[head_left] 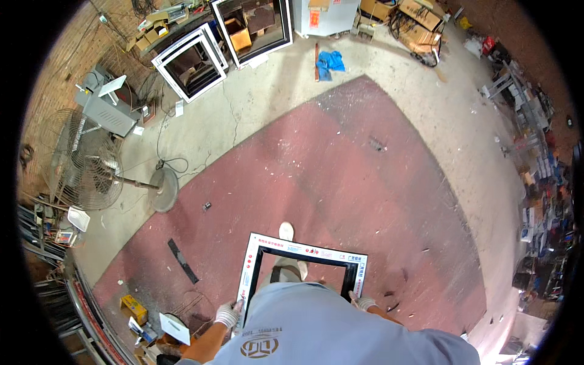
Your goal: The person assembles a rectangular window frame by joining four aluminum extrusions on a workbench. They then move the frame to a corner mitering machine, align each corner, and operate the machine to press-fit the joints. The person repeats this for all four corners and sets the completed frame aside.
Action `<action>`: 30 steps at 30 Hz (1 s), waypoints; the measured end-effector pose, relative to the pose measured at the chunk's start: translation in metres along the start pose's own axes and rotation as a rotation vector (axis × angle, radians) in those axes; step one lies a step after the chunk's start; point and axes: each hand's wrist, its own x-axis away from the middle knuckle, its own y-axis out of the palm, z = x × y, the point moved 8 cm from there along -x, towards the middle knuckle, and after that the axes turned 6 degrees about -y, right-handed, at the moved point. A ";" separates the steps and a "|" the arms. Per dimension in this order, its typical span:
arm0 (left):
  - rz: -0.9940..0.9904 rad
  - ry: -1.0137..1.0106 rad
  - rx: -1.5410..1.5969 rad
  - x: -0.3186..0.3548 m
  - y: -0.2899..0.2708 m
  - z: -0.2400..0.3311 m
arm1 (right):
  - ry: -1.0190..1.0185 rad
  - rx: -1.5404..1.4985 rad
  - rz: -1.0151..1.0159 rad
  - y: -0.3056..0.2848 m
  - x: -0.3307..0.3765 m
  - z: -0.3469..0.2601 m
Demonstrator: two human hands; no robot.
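The near edge of the black-and-white rectangular window frame (pixel 304 258) disappears behind the person's grey shirt (pixel 322 322), which also covers most of both legs. The gloved left hand (pixel 229 314) and gloved right hand (pixel 364 301) show only partly, so their grip stays unclear. Shelf clutter (pixel 541 182) at right blurs beyond telling.

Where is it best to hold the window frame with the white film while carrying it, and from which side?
Probably the two side bars of the window frame, one from each side, as the left hand and right hand do now: it is wide, open-centred and held roughly flat.
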 end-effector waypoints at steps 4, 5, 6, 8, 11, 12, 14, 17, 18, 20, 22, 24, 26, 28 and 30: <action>0.020 0.100 0.152 -0.037 -0.047 0.097 | 0.020 -0.002 0.229 -0.088 0.024 -0.046; -0.006 0.024 0.064 -0.026 -0.075 0.148 | 0.004 -0.032 0.295 -0.112 0.026 -0.060; 0.024 0.068 0.077 -0.038 -0.082 0.182 | 0.001 -0.048 0.331 -0.141 0.031 -0.070; 0.074 0.142 0.047 -0.064 -0.109 0.240 | -0.013 -0.084 0.373 -0.208 0.038 -0.099; 0.017 0.154 0.051 -0.087 -0.161 0.377 | -0.003 -0.147 0.443 -0.300 0.046 -0.126; -0.045 0.149 0.148 -0.114 -0.158 0.400 | -0.006 -0.164 0.464 -0.331 0.050 -0.136; -0.082 0.171 0.229 -0.156 -0.177 0.453 | -0.009 -0.225 0.498 -0.393 0.060 -0.160; -0.008 0.254 0.139 -0.129 -0.235 0.590 | 0.013 -0.319 0.545 -0.494 0.075 -0.196; -0.006 0.253 0.160 -0.137 -0.249 0.624 | 0.008 -0.355 0.560 -0.530 0.076 -0.211; -0.039 0.263 0.135 -0.146 -0.263 0.706 | 0.005 -0.418 0.611 -0.554 0.004 -0.170; -0.058 0.275 0.148 -0.156 -0.281 0.791 | -0.047 -0.478 0.543 -0.616 -0.040 -0.178; -0.109 0.261 0.225 -0.147 -0.298 0.880 | -0.076 -0.552 0.533 -0.710 -0.040 -0.199; -0.070 0.254 0.203 -0.139 -0.314 0.960 | -0.083 -0.688 0.586 -0.806 -0.010 -0.236; -0.051 0.240 0.179 -0.141 -0.319 1.031 | -0.093 -0.659 0.533 -0.924 0.000 -0.259; -0.048 0.251 0.163 -0.141 -0.350 1.104 | -0.148 -0.601 0.557 -1.025 -0.005 -0.298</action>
